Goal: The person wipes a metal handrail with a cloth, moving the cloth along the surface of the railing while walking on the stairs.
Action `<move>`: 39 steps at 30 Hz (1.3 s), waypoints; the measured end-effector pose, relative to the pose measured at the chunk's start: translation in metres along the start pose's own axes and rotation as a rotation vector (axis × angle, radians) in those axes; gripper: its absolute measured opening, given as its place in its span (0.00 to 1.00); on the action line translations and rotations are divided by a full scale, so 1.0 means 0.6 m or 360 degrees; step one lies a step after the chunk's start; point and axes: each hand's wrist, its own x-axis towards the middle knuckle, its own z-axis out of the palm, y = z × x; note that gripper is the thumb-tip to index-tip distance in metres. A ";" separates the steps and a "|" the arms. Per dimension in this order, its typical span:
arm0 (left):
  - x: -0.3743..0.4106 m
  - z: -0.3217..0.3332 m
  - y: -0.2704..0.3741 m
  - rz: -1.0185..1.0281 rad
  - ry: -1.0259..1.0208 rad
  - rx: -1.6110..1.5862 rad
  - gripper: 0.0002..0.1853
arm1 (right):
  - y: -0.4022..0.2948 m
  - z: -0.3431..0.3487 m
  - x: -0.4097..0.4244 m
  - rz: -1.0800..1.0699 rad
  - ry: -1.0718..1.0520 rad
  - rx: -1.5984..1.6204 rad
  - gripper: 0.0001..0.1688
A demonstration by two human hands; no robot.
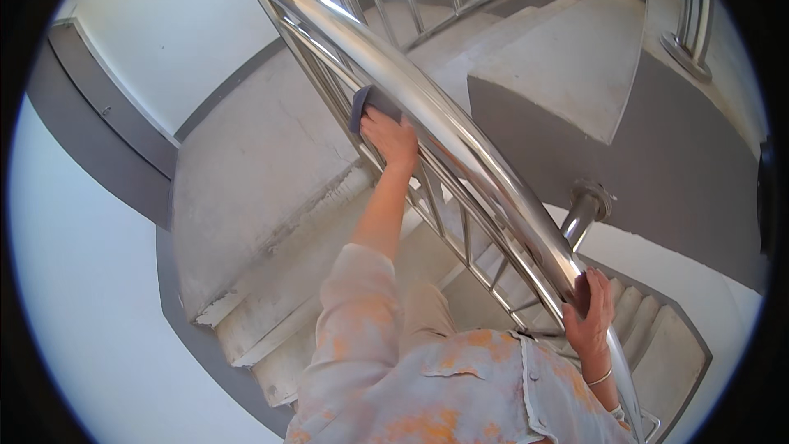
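Note:
My left hand [389, 139] reaches forward with a dark grey-blue cloth [360, 110] in its fingers. It presses the cloth around the thinner metal bar under the thick stainless-steel handrail [431, 95]. Part of the cloth is hidden behind my fingers and the rail. Lower on the same handrail, my right hand [590, 317] wraps over the top, thumb on one side and fingers on the other. Thin steel balusters [465, 234] and lower bars run beneath the handrail.
Worn concrete steps [296, 296] drop from a landing [259, 166] on the left. A grey door [111, 108] stands in the white wall. Beyond the railing, more stairs [567, 55] rise, while a lower flight [653, 333] shows at right. A steel bracket [582, 216] joins the rail to the stair side.

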 end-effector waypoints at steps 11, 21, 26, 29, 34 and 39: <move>0.244 0.037 -0.074 0.0504 0.0035 0.0029 0.24 | -0.022 0.050 0.047 0.0193 0.0106 0.0129 0.34; 0.449 0.067 -0.133 0.0196 0.0018 -0.0275 0.25 | -0.023 0.049 0.029 0.0334 0.0018 0.0095 0.35; 0.582 0.103 -0.245 0.0166 -0.0096 -0.0761 0.27 | -0.018 0.046 0.024 0.0165 0.0000 -0.0174 0.35; 0.605 0.098 -0.246 0.0160 -0.0091 -0.0493 0.28 | -0.020 0.046 0.027 0.0190 0.0015 -0.0192 0.34; 0.530 0.063 -0.207 0.0084 -0.0055 -0.0869 0.23 | -0.019 0.040 0.034 0.0186 -0.0007 -0.0212 0.37; 0.415 0.060 -0.249 -0.0661 -0.0154 -0.1780 0.19 | 0.006 0.059 0.024 0.0159 0.0059 -0.0209 0.42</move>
